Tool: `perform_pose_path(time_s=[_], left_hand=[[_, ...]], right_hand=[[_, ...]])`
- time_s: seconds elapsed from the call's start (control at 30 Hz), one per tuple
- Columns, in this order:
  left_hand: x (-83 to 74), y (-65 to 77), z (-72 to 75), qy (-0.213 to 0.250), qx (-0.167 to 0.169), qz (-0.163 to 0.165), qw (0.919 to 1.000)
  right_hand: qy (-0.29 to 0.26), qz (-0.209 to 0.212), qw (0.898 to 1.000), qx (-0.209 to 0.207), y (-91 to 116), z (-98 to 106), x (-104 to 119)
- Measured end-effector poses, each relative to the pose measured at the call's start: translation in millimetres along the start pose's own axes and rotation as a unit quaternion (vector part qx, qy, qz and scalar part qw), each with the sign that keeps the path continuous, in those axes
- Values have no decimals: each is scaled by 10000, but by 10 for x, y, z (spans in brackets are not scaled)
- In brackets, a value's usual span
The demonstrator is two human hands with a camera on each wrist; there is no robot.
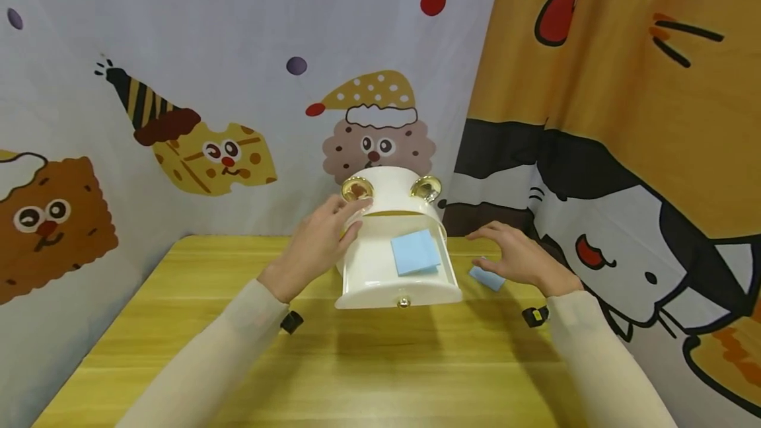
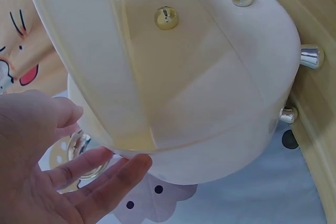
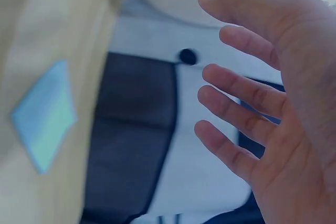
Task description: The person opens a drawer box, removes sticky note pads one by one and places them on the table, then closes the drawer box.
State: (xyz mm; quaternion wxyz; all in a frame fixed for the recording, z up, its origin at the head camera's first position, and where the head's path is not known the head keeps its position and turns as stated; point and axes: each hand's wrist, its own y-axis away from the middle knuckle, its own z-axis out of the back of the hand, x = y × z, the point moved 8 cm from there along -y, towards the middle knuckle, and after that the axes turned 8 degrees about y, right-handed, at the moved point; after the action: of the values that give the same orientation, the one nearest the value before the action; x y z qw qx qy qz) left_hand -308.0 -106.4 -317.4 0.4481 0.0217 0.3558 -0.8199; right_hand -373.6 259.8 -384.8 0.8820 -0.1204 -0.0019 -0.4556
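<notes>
Head view is showing the left hand (image 1: 315,243) touching the box (image 1: 389,185) at centre, fingers loose, while the right hand (image 1: 520,256), well apart, is hovering empty near the note (image 1: 489,279) right of centre, so bracing lightly is probably helping.

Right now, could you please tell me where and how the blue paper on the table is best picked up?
Probably by its right edge, pinched from the right: the blue paper looks thin and flat on the table, the white box stands to its left, and the right hand hovers nearby.
</notes>
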Motion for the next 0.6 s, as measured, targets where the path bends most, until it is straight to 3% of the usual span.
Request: perform_pose_path(time_s=[0.23, 0.6], left_hand=[[-16, -18, -16, -104, 76, 163, 9998], [-13, -50, -28, -152, 144, 287, 9994]], right_hand=[[-49, 433, 9983, -394, -49, 355, 296], [98, 1095, 9902, -860, -66, 719, 695]])
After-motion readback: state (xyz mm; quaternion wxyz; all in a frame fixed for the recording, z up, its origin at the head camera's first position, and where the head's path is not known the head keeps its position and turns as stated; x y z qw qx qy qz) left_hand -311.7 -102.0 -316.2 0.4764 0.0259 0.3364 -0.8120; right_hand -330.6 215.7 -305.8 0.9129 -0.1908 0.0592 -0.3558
